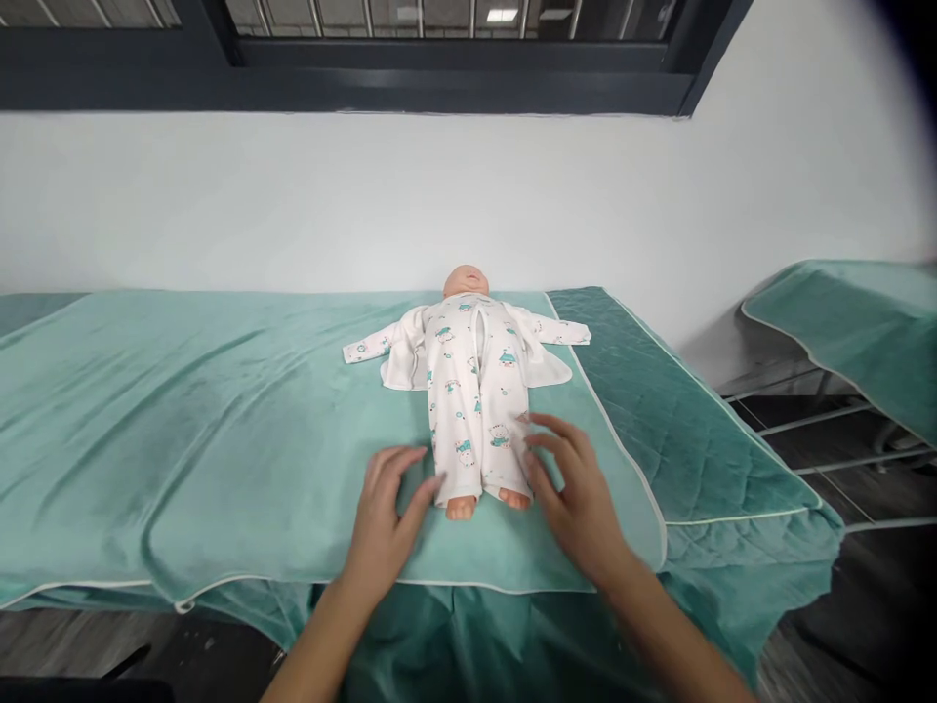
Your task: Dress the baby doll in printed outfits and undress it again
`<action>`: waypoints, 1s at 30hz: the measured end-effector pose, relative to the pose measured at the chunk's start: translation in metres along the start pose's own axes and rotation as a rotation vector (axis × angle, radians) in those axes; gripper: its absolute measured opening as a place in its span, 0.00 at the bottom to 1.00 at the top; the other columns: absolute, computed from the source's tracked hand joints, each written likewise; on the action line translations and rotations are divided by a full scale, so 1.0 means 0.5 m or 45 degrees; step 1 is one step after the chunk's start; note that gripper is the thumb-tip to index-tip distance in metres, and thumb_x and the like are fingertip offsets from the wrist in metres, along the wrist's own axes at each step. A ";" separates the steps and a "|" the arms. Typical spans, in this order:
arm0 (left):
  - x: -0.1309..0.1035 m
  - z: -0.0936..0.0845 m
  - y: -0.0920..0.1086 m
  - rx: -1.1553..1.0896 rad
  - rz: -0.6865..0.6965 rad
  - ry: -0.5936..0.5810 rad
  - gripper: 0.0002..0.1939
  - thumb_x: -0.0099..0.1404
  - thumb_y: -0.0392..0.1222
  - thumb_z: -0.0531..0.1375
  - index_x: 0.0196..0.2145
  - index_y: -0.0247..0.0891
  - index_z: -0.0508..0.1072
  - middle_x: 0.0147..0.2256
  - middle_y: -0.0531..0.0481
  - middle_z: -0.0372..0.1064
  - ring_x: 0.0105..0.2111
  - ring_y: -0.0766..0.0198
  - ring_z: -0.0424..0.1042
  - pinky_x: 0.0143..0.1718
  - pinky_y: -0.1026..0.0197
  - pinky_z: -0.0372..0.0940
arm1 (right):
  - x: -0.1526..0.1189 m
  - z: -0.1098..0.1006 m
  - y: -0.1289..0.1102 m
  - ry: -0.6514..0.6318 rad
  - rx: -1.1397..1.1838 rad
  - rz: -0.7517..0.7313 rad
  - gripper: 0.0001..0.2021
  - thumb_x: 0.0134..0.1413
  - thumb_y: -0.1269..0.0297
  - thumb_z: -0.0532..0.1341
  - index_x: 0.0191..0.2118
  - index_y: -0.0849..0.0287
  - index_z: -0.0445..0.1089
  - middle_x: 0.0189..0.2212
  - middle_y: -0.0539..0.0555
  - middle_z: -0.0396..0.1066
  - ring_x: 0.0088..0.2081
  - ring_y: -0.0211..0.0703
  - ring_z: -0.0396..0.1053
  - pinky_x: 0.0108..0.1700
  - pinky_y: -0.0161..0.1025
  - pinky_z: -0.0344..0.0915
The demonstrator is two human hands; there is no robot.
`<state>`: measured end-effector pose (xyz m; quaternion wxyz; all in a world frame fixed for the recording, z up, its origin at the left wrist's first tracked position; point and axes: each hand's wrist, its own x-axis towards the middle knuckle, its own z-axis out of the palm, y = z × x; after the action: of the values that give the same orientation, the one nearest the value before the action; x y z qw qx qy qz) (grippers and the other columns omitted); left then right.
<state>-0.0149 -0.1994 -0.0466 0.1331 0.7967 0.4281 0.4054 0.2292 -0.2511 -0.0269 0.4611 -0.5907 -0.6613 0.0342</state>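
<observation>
A baby doll (466,281) lies on its back, its head toward the wall and its bare feet toward me. White printed trousers (458,400) cover its legs and reach up over its torso. Beneath them a white top (406,344) is spread, with both sleeves stretched out sideways. My left hand (387,513) is open beside the lower leg on the left, fingers apart and holding nothing. On the other side, my right hand (572,488) is open with its fingertips at the edge of the trouser leg; whether they touch it I cannot tell.
A green blanket (220,439) with folds on its left side covers the bed. Darker quilted bedding (680,430) shows at the right. Behind is a white wall (329,195) below a dark window frame (454,88). Another green cover (856,322) hangs over a metal frame at far right.
</observation>
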 end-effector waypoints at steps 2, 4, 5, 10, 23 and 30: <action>0.050 0.005 -0.031 0.137 0.024 0.018 0.14 0.70 0.39 0.54 0.52 0.40 0.68 0.47 0.43 0.67 0.49 0.55 0.66 0.51 0.48 0.66 | 0.039 0.005 0.052 0.021 -0.073 0.011 0.13 0.62 0.72 0.54 0.50 0.53 0.66 0.56 0.59 0.64 0.58 0.51 0.62 0.58 0.55 0.63; 0.108 0.015 -0.056 0.306 0.079 -0.020 0.16 0.68 0.36 0.54 0.53 0.39 0.69 0.48 0.42 0.68 0.50 0.52 0.65 0.51 0.46 0.66 | 0.085 0.019 0.100 -0.031 -0.177 -0.020 0.17 0.59 0.76 0.52 0.51 0.56 0.66 0.54 0.60 0.66 0.57 0.52 0.62 0.58 0.55 0.63; 0.137 0.022 -0.065 0.389 0.102 -0.055 0.17 0.66 0.34 0.54 0.53 0.39 0.70 0.49 0.42 0.68 0.51 0.50 0.64 0.51 0.45 0.65 | 0.108 0.027 0.119 -0.079 -0.235 -0.034 0.18 0.58 0.78 0.52 0.51 0.57 0.67 0.52 0.60 0.67 0.56 0.53 0.62 0.57 0.54 0.63; 0.241 0.053 -0.088 0.589 0.209 -0.222 0.16 0.62 0.29 0.54 0.44 0.35 0.76 0.49 0.37 0.70 0.58 0.43 0.60 0.53 0.43 0.64 | 0.189 0.064 0.150 -0.289 -0.500 -0.112 0.09 0.60 0.74 0.54 0.41 0.61 0.70 0.44 0.62 0.70 0.45 0.51 0.65 0.47 0.45 0.63; 0.284 0.098 -0.118 0.132 0.238 -0.261 0.16 0.64 0.36 0.55 0.47 0.38 0.76 0.44 0.42 0.76 0.45 0.50 0.71 0.47 0.49 0.68 | 0.187 0.079 0.179 -0.301 -0.420 -0.222 0.11 0.58 0.70 0.56 0.45 0.59 0.71 0.46 0.60 0.69 0.49 0.53 0.62 0.50 0.46 0.56; 0.276 0.105 -0.123 0.064 0.207 -0.361 0.15 0.61 0.38 0.59 0.45 0.40 0.76 0.47 0.43 0.74 0.49 0.49 0.70 0.55 0.46 0.64 | 0.197 0.095 0.177 -0.381 -0.529 -0.216 0.13 0.59 0.71 0.56 0.47 0.60 0.72 0.45 0.60 0.71 0.49 0.53 0.62 0.50 0.48 0.56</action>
<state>0.0318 -0.0464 -0.0412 0.1389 0.8810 0.3492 0.2873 0.2767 -0.1209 -0.0502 0.2283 -0.6036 -0.7620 -0.0539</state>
